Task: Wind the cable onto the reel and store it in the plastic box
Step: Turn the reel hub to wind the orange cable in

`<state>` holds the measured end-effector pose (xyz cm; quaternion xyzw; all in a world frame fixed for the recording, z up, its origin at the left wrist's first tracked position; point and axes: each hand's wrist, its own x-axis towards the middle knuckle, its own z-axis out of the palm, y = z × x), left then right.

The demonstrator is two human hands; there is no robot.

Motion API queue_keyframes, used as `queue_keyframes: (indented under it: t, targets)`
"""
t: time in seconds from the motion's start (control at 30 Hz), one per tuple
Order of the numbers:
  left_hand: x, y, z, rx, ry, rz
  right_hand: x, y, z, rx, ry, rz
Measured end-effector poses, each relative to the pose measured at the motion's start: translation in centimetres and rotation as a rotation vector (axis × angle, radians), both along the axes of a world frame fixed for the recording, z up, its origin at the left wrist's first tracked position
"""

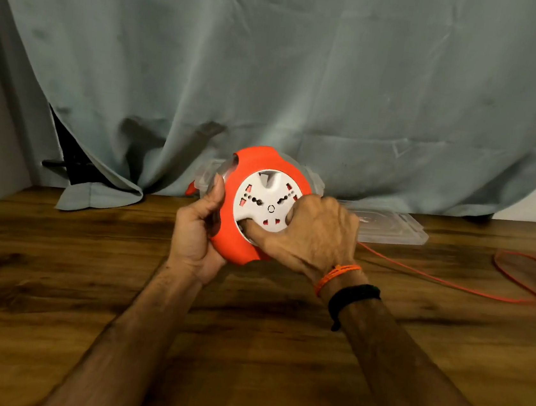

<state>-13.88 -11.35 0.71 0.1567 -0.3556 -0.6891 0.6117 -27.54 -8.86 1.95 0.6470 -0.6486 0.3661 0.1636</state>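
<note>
Over the wooden table point(84, 282), the left hand point(195, 231) is gripping the rigid, light-looking reel point(250, 200) by its rim while the right hand point(312, 238) is curling onto its white hub, thin limp cable point(435, 278) trailing.

My view of the wooden table point(90, 282)

On it I see a clear plastic lid point(391, 227) lying flat at the back, an orange cable point(451, 283) trailing and looping toward the right, and a curtain's point(93, 196) hem resting at back left.

No legible text or labels.
</note>
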Motion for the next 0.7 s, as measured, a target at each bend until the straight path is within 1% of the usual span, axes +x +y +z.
queue_keyframes:
  t: [0.07,0.17,0.3,0.43,0.57,0.7]
  targets:
    - [0.1,-0.1,-0.1,-0.004,0.000,0.000,0.5,0.4,0.2,0.037,-0.061,0.005]
    - [0.0,-0.2,-0.3,-0.001,-0.005,0.004,0.5,0.4,0.2,0.050,-0.073,0.009]
    - [0.4,-0.3,-0.3,0.028,0.016,-0.017,0.2,-0.1,0.1,0.009,0.014,0.016]
    - [0.5,-0.1,-0.4,0.002,0.013,-0.042,-1.4,-0.4,0.9,-0.042,-0.004,0.102]
    - [0.2,0.1,-0.3,-0.004,-0.019,-0.043,-2.4,-0.3,1.5,-0.124,0.028,0.174]
    - [0.1,-0.1,-0.6,0.016,-0.009,-0.032,-2.7,-0.2,1.6,-0.099,0.159,0.204]
